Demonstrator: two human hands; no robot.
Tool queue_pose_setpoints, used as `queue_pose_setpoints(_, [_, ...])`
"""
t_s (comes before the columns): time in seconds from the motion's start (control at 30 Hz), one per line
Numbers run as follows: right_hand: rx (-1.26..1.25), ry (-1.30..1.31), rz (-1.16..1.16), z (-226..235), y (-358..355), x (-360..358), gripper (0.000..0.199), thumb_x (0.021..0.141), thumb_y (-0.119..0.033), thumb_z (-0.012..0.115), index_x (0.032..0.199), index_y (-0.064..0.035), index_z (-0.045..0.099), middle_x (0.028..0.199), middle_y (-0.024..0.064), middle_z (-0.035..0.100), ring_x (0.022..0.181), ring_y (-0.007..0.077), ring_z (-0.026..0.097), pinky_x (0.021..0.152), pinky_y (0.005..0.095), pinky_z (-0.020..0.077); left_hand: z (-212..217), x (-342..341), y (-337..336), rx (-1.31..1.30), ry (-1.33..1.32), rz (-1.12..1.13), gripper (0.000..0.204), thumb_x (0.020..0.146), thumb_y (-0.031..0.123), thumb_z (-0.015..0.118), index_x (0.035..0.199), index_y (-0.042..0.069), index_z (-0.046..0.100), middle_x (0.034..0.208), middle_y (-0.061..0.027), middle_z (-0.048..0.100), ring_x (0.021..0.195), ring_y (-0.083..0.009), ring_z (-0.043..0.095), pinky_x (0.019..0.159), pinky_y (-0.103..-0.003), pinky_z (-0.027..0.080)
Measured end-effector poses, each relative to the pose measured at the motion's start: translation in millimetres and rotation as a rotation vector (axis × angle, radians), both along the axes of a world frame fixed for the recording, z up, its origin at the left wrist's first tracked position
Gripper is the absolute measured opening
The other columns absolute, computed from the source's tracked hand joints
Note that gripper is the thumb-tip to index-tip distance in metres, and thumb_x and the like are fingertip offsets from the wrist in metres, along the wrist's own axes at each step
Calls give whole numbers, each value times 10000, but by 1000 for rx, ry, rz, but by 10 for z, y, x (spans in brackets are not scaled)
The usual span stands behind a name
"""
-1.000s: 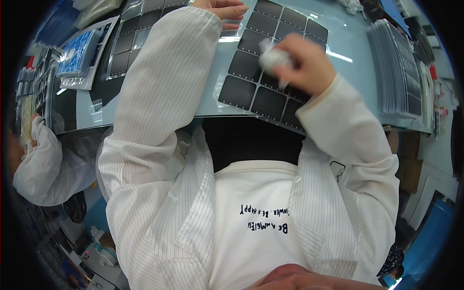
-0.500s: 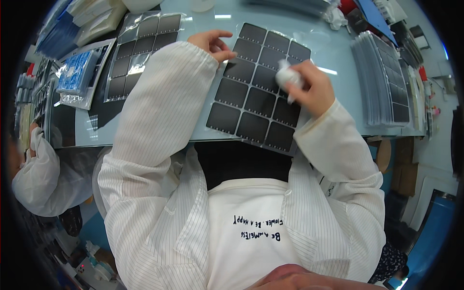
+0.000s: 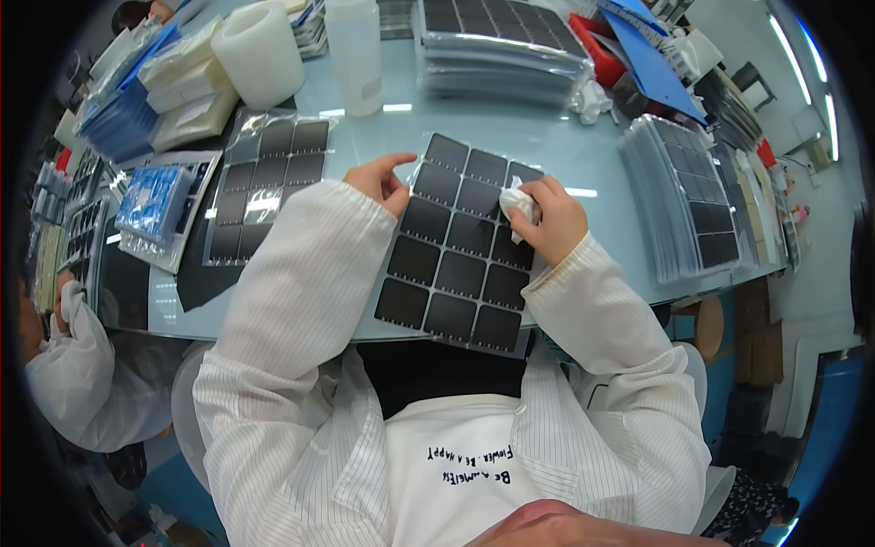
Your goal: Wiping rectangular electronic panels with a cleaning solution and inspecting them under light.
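I've got the right hand (image 3: 558, 217) pinching a crumpled white tissue (image 3: 515, 202) between thumb and fingers, over the upper right part of the dark sheet (image 3: 463, 242). The left hand (image 3: 378, 182) is loosely curled, forefinger poking out, beside the sheet's left edge — whether it's touching, I can't tell from here. The sheet lies askew on the glossy table (image 3: 597, 155), right in front of the person, its near right corner seemingly past the front edge.

That corner is what I'm watching. If the left hand isn't bearing down, a firm sideways rub could swing the whole sheet round, and a sleeve (image 3: 592, 287) could snag the overhang and crease it. Grit caught in the tissue might scratch; loose fibres might cling; bare fingertips could leave prints.

Now the sheet itself: 15 squarish panels, 3 across and 5 down, charcoal to near black, corners rounded, pale strips between them. Tiny light marks run along each lower edge where I get a clear look. It looks flat and smooth — 1 panel in the 2nd row is partly behind the tissue. Any smudges or scratches are too small for me to make out.
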State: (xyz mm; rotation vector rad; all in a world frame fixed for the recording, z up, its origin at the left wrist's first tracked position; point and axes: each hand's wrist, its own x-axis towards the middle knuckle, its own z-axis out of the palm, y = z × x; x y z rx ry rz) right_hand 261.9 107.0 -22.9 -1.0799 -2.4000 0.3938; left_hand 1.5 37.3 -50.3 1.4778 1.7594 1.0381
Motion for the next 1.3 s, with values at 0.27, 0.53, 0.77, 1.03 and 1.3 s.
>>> queue_pose_setpoints(0.27, [-103,-122,758,149,-788,41,318,677,-155,684,963,-55,589,841,78,553,593,257,590,519,331,493,49,155,-55,126,184,113,368,841,62,571,1194,163,558,592,-37,541,505,-101,509,522,-256,425])
queue_pose_setpoints(0.53, [-96,50,341,38,-364,16,290,694,-128,671,958,-35,594,843,96,554,671,258,605,595,323,493,-79,-21,111,191,166,209,236,839,72,555,1059,120,625,615,-104,594,538,-218,578,576,-310,466])
queue_pose_setpoints(0.77, [-147,-12,479,57,-377,200,284,679,-143,666,943,-61,597,849,80,557,652,254,603,579,316,493,-4,-29,75,77,144,178,248,882,94,529,1112,132,615,649,-13,534,567,-69,547,566,-230,444])
queue_pose_setpoints(1.03, [-191,-50,511,100,-616,291,333,684,-163,683,990,-57,604,867,84,575,656,230,601,584,299,497,-59,-59,70,88,130,180,265,875,110,548,1133,131,603,623,-8,511,545,-68,517,559,-226,436])
queue_pose_setpoints(1.3, [-220,-58,547,106,-727,311,310,666,-115,676,965,-55,615,835,73,564,674,240,614,591,303,504,-45,-80,73,53,125,172,293,865,137,561,1157,125,577,636,-69,573,586,-166,580,598,-303,466])
